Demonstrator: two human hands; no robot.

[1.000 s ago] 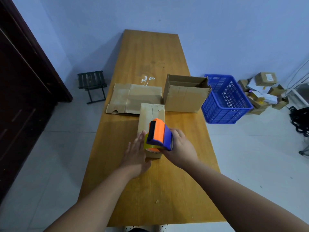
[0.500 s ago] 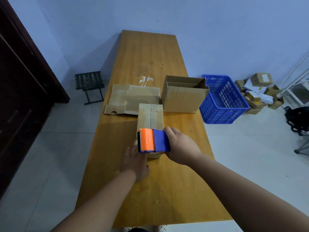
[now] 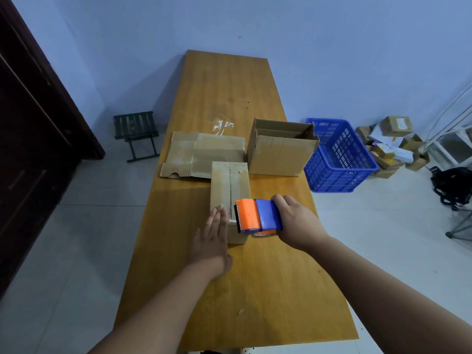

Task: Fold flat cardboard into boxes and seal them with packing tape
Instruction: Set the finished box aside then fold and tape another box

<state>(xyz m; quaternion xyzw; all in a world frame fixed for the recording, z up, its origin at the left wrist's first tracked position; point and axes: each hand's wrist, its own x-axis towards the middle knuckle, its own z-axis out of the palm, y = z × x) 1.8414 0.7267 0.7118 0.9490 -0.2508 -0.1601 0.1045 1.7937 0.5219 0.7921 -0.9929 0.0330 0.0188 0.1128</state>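
A small closed cardboard box (image 3: 228,185) lies lengthwise on the wooden table (image 3: 224,93), its top seam facing up. My left hand (image 3: 213,238) lies flat with straight fingers against the box's near left corner. My right hand (image 3: 297,222) grips an orange and blue tape dispenser (image 3: 258,217), held at the box's near right edge with the toothed blade pointing left. A flat cardboard blank (image 3: 201,154) lies behind the box on the left. An open-topped cardboard box (image 3: 279,149) stands behind it on the right.
A blue plastic crate (image 3: 337,159) sits on the floor by the table's right edge. Several parcels (image 3: 390,144) are piled on the floor beyond it. A small dark folding stool (image 3: 136,135) stands left of the table. A dark door fills the left side.
The dispenser has turned from upright on the box's near end to lying sideways, and shifted right off the box. My left hand has slid up against the box's near left corner.
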